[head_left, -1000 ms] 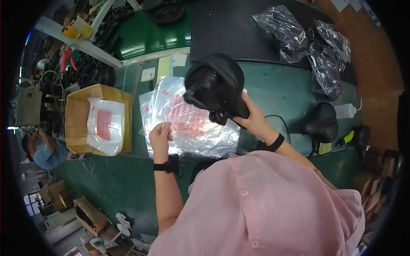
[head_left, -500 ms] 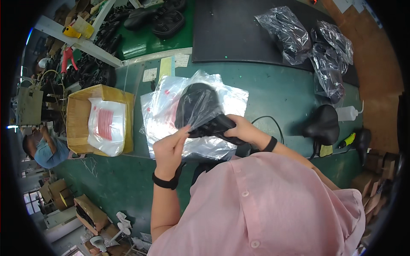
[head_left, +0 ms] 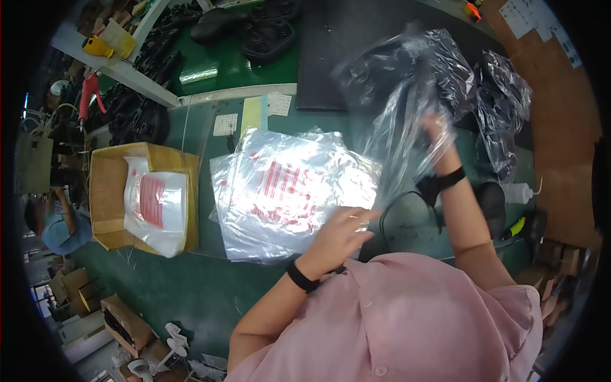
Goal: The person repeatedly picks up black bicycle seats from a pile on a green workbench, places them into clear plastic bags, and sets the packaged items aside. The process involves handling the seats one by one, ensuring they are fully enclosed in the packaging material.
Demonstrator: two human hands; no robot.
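Note:
My right hand (head_left: 435, 130), smeared by motion, grips a bicycle saddle in a clear plastic bag (head_left: 394, 121) above the right part of the bench. The bag hangs loose and blurred, and the saddle inside is only a dark shape. My left hand (head_left: 342, 234) is empty, its fingers apart, over the near right corner of a stack of clear plastic bags (head_left: 286, 191) with red print. A black saddle (head_left: 490, 202) without a bag stands beyond my right forearm, partly hidden by it.
Bagged saddles (head_left: 503, 95) lie at the far right by a black mat (head_left: 324, 63). A yellow-lined carton (head_left: 105, 191) with more bags stands left. Bare saddles (head_left: 267, 41) sit on a green surface at the back. A white squeeze bottle (head_left: 519, 193) and a black cable (head_left: 386, 213) are on the right.
My right hand has carried the bagged saddle off the stack, rightward and away from me. My left hand has let go of the bag's plastic and shifted right.

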